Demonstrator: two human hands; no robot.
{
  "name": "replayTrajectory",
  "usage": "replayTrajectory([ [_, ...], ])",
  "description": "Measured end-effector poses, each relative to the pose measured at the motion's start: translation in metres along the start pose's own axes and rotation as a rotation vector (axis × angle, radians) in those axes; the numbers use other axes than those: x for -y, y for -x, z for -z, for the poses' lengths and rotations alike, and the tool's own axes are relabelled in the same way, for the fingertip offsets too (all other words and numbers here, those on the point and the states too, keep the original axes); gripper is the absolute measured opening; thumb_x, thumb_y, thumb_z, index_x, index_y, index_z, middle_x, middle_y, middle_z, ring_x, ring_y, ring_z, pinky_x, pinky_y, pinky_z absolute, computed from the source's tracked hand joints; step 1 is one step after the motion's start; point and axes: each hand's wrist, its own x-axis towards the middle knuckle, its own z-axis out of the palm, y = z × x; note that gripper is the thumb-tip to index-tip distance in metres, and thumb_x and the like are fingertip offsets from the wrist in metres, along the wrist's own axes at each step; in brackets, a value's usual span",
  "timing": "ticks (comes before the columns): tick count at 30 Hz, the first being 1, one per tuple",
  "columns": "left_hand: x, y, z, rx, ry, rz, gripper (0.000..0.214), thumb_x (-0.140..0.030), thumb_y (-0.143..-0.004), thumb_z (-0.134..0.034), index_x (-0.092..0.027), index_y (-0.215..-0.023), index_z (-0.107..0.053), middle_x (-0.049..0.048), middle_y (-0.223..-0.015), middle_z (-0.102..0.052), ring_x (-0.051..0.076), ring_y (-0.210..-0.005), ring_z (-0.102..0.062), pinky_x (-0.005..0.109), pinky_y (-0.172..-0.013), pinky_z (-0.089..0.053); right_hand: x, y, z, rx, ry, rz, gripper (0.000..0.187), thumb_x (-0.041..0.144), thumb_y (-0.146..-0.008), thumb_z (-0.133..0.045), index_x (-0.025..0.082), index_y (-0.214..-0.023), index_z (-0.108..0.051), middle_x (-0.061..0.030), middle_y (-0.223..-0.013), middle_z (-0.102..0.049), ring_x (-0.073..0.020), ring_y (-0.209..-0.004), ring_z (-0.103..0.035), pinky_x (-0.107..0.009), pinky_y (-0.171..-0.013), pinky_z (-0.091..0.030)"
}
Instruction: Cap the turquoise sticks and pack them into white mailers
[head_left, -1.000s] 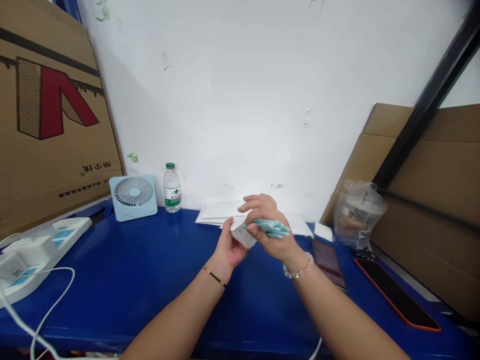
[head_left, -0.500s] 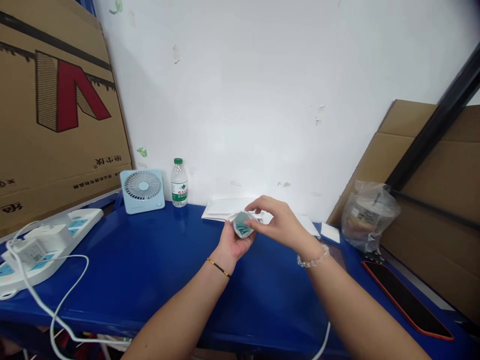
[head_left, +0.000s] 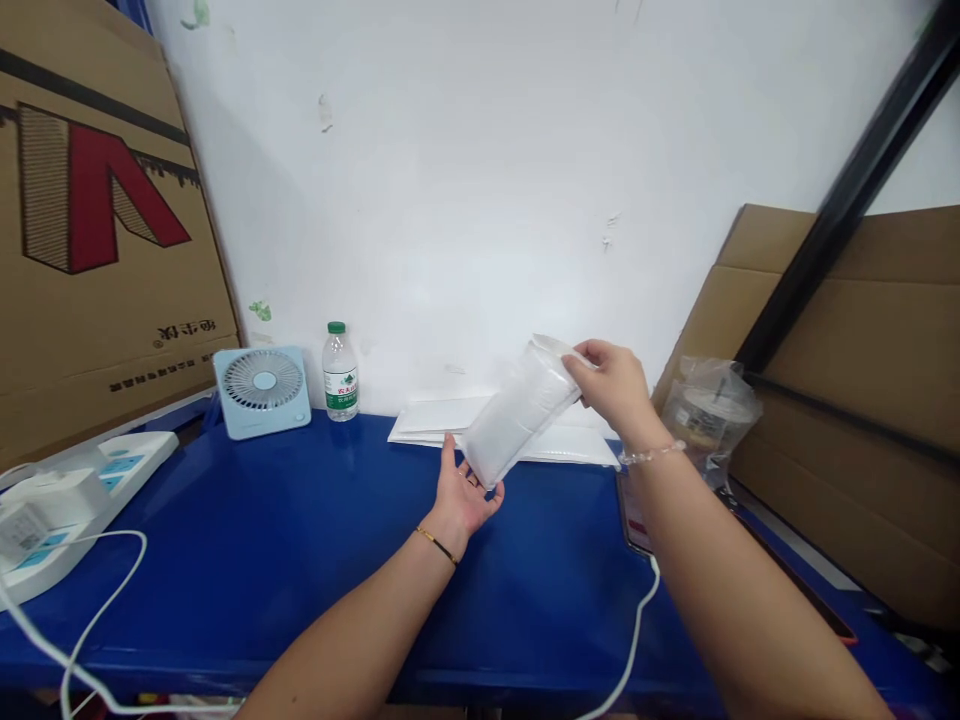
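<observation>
A white padded envelope (head_left: 517,410) hangs tilted above the blue table (head_left: 300,560). My right hand (head_left: 611,385) pinches its upper end, fingers closed on it. My left hand (head_left: 461,495) sits below, palm up and fingers spread, with the envelope's lower end resting against it. Behind both hands a stack of white envelopes (head_left: 450,420) lies flat by the wall. The teal item seen earlier is out of sight.
A small blue fan (head_left: 262,392) and a water bottle (head_left: 340,373) stand at the back left. A white power strip (head_left: 67,500) with plugs and a cable lies far left. A bagged cup (head_left: 709,415) stands at right, with cardboard (head_left: 847,400) behind it.
The teal item held between both hands has gone from sight. My right hand rose up and to the right, pulling the white envelope out long; my left hand opened beneath it.
</observation>
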Motion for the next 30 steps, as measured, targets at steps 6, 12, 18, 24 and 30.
replayTrajectory([
  [6,0.014,-0.002,-0.005,0.096,-0.068,0.062,0.029,-0.034,-0.070,-0.071,-0.021,-0.092,-0.057,0.0003,-0.084,-0.063,0.012,-0.065,-0.059,0.022,-0.051,-0.045,-0.023,-0.003,0.019,-0.094,-0.002,-0.026,0.027,0.038,-0.073,-0.058,0.013,-0.074,-0.068,-0.0014,-0.053,-0.057,-0.0128,-0.044,-0.049,-0.027,-0.048,-0.040],
  [12,0.005,-0.004,-0.004,0.105,-0.100,0.120,0.022,-0.019,-0.070,-0.070,-0.017,-0.088,-0.058,-0.0023,-0.062,-0.059,0.005,-0.043,-0.050,0.011,-0.031,-0.028,-0.038,0.009,0.036,0.142,-0.246,0.246,0.035,0.043,-0.072,-0.065,0.019,-0.097,-0.069,-0.0084,-0.099,-0.064,-0.0197,-0.081,-0.060,-0.033,-0.072,-0.049],
  [18,-0.003,0.005,-0.007,0.256,-0.127,0.239,0.022,-0.029,-0.080,-0.060,-0.012,-0.094,-0.058,0.0038,-0.070,-0.062,0.005,-0.044,-0.051,0.011,-0.031,-0.032,-0.073,0.017,0.046,0.329,-0.259,0.238,0.025,0.039,-0.075,-0.064,0.021,-0.092,-0.071,-0.0066,-0.097,-0.068,-0.0250,-0.097,-0.059,-0.040,-0.085,-0.046],
  [24,-0.005,0.001,-0.003,0.260,-0.105,0.167,0.034,-0.045,-0.083,-0.049,-0.014,-0.096,-0.055,0.0047,-0.079,-0.062,0.008,-0.050,-0.053,0.014,-0.036,-0.034,-0.170,0.007,0.009,0.079,-0.247,-0.366,0.037,0.046,-0.073,-0.061,0.011,-0.085,-0.065,-0.0068,-0.068,-0.065,-0.0169,-0.056,-0.057,-0.027,-0.048,-0.045],
  [30,-0.006,-0.017,0.005,0.088,-0.100,0.072,0.025,-0.038,-0.082,-0.051,-0.014,-0.090,-0.054,0.0014,-0.069,-0.058,0.007,-0.045,-0.049,0.013,-0.035,-0.029,-0.229,0.007,-0.034,0.195,0.088,-0.586,0.020,0.029,-0.063,-0.067,0.011,-0.057,-0.061,-0.0121,-0.056,-0.061,-0.0261,-0.063,-0.061,-0.034,-0.058,-0.045],
])
